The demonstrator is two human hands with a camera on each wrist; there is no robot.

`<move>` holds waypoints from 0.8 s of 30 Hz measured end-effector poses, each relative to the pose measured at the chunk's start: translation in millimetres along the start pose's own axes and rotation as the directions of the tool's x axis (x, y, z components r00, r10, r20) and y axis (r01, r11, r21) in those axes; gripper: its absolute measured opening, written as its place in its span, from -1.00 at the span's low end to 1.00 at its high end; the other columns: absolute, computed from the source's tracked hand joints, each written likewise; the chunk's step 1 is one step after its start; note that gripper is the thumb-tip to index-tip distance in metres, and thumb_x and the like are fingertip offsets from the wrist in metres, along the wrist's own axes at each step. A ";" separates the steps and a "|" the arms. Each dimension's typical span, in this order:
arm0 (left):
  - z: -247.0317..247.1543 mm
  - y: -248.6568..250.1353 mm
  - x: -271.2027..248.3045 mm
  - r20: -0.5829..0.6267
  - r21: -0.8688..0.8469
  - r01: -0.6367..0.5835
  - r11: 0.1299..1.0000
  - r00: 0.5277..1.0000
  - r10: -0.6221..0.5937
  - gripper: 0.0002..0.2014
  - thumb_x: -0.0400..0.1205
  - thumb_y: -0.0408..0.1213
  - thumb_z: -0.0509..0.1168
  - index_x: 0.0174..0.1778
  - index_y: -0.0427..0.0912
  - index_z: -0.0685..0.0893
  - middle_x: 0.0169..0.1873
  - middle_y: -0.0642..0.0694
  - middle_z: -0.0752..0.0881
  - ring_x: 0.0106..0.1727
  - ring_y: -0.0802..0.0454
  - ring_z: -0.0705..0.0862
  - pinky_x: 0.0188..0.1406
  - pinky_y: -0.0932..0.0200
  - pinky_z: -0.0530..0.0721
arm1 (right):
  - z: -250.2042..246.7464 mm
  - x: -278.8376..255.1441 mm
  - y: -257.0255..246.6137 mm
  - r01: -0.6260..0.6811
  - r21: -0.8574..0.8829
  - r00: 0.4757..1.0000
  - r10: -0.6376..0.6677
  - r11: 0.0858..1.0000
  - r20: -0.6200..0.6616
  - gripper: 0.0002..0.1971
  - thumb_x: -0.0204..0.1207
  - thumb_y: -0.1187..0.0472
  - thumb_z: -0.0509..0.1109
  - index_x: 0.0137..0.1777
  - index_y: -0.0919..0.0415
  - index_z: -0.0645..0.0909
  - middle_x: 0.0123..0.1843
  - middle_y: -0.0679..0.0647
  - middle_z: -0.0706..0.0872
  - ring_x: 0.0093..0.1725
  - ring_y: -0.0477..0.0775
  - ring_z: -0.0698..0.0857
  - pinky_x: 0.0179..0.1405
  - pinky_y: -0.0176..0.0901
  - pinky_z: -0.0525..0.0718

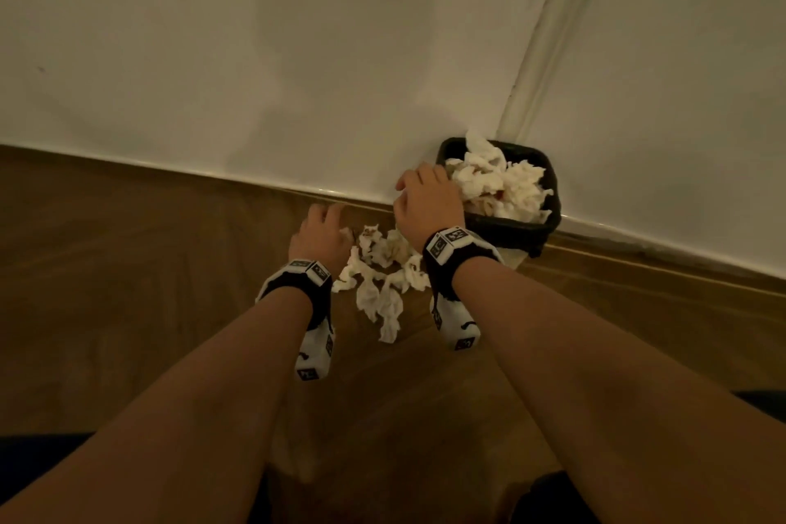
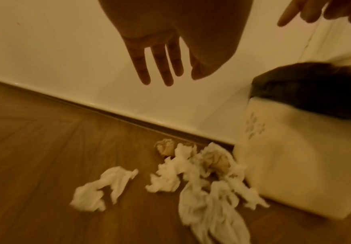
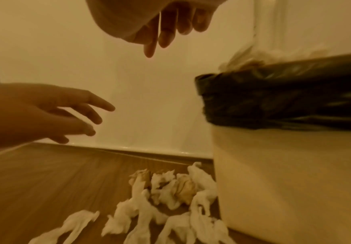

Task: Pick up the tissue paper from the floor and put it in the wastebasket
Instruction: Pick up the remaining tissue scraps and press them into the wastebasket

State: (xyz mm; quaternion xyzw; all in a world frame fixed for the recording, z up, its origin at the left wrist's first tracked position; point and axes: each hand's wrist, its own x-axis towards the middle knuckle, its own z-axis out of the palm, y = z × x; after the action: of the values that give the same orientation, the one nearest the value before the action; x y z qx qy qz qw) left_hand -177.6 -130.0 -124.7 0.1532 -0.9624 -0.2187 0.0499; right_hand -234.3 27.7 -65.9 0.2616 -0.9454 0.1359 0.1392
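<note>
Several crumpled white tissues (image 1: pixel 383 277) lie in a heap on the wooden floor, also seen in the left wrist view as tissues (image 2: pixel 201 178) and in the right wrist view as tissues (image 3: pixel 166 198). Right of the heap stands a cream wastebasket (image 1: pixel 502 228) with a black liner, heaped with tissues (image 1: pixel 506 183). My left hand (image 1: pixel 321 232) hovers over the heap's left side with straight fingers (image 2: pixel 160 66) and nothing in it. My right hand (image 1: pixel 425 194) hangs empty beside the basket's left rim, fingers (image 3: pixel 166 34) loose and pointing down.
A white wall (image 1: pixel 297 55) with a skirting runs just behind the heap and the basket. A pipe or moulding (image 1: pixel 540 47) rises behind the basket. Bare wooden floor (image 1: pixel 127 268) stretches to the left and toward me.
</note>
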 end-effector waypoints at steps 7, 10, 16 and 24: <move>38.9 -62.1 -20.9 0.382 0.134 0.228 0.964 0.886 -0.262 -0.37 0.63 0.02 0.18 0.59 0.18 0.07 0.53 -0.27 0.12 0.45 -0.43 0.32 0.40 -0.34 0.40 | 73.9 -21.6 -22.6 0.044 -0.062 0.880 -0.009 0.997 0.475 -0.54 0.57 0.25 0.19 0.47 0.16 0.28 0.43 0.19 0.39 0.41 0.26 0.42 0.19 0.12 0.55; 58.7 -72.6 -24.8 0.365 0.102 0.356 0.929 0.855 -0.368 -0.31 0.61 0.07 0.21 0.59 0.30 -0.03 0.61 -0.26 -0.07 0.60 -0.44 -0.09 0.50 -0.47 0.11 | 98.3 -44.5 -7.5 -0.039 -0.087 0.780 0.084 0.995 0.621 -0.47 0.59 0.27 0.17 0.56 0.13 0.17 0.55 0.22 0.27 0.48 0.30 0.35 0.26 0.17 0.53; 93.9 -60.0 -23.7 0.206 -0.187 0.636 0.749 0.771 -0.603 -0.16 0.50 0.27 0.25 0.61 0.21 -0.05 0.63 -0.20 -0.11 0.63 -0.32 -0.18 0.54 -0.42 -0.03 | 125.6 -76.3 24.8 -0.242 -0.059 0.710 0.218 0.968 0.670 -0.53 0.68 0.06 0.09 0.56 0.12 0.18 0.56 0.22 0.23 0.55 0.27 0.20 0.46 0.14 0.35; 132.3 -37.1 -5.2 0.091 -0.170 0.371 0.913 0.928 -0.360 -0.38 0.52 0.24 0.25 0.48 0.16 0.32 0.58 -0.16 0.09 0.57 -0.26 0.08 0.53 -0.18 0.16 | 138.2 -81.6 37.7 -0.248 0.073 0.789 0.157 0.966 0.594 -0.45 0.61 0.17 0.19 0.58 0.11 0.16 0.57 0.17 0.21 0.58 0.21 0.14 0.51 0.07 0.34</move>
State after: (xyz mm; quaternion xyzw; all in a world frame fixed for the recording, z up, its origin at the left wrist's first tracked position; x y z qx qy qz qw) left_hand -184.1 -106.5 -260.1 0.3187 -0.8934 -0.3165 -0.0058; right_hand -213.7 50.6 -227.9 0.1972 -0.9521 0.1327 -0.1925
